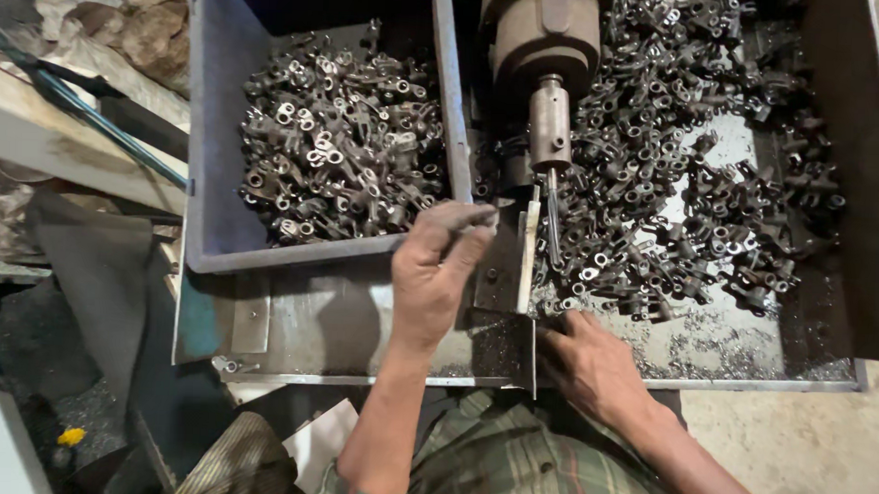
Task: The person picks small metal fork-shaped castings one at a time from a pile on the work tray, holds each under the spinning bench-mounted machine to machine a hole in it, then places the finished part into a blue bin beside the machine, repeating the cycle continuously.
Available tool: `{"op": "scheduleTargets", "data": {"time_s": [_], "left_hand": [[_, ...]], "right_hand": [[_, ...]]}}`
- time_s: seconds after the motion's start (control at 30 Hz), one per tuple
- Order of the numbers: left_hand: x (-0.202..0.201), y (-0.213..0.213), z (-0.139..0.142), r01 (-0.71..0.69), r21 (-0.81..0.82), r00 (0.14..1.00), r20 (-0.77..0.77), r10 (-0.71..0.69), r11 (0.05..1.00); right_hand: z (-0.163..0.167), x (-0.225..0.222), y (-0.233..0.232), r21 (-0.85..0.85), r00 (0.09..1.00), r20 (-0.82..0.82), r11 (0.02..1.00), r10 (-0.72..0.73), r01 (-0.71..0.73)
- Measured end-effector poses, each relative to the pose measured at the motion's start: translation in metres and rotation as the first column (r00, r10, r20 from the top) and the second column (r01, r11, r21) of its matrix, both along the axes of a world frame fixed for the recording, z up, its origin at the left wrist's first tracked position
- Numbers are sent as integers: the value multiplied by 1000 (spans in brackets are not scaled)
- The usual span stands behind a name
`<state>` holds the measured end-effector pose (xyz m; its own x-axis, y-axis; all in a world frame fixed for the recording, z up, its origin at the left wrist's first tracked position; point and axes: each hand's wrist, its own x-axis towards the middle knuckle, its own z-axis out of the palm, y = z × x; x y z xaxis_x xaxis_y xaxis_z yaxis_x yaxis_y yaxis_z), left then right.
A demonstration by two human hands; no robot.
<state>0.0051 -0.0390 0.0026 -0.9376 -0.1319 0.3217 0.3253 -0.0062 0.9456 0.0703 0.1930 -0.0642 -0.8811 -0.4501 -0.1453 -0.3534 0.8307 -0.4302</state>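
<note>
At frame centre the left hand [439,271] reaches up to a small upright metal plate [527,255] under the drill spindle [551,134], fingers pressed together at its edge; whether they pinch a part there cannot be told. The right hand [591,364], lower centre, lies on the metal tray [747,370], its fingertips hidden behind a thin divider. Small forged metal parts fill the grey bin [213,171] upper left and a heap [695,168] upper right.

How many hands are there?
2: the left hand is by the grey bin; the right hand is at the tray's front edge, fingertips partly hidden.
</note>
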Motion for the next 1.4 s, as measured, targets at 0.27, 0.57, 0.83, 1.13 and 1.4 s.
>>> {"op": "scheduleTargets", "data": {"time_s": [0.27, 0.57, 0.83, 1.13, 1.4], "left_hand": [[1, 5, 16, 0, -821, 980, -114, -164, 571], [1, 10, 20, 45, -873, 984, -45, -171, 485], [1, 11, 14, 34, -849, 989, -48, -142, 527], [3, 24, 12, -98, -835, 989, -141, -37, 541], [2, 32, 10, -212, -856, 973, -231, 18, 471]], "right_hand": [[-3, -15, 18, -323, 919, 282, 875, -275, 361], [-17, -44, 24, -731, 732, 681, -54, 4, 681], [-10, -47, 15, -760, 757, 650, -87, -69, 644], [22, -58, 9, -761, 758, 618, 85, -206, 644], [32, -67, 8, -619, 839, 358, 570, -409, 541]]}}
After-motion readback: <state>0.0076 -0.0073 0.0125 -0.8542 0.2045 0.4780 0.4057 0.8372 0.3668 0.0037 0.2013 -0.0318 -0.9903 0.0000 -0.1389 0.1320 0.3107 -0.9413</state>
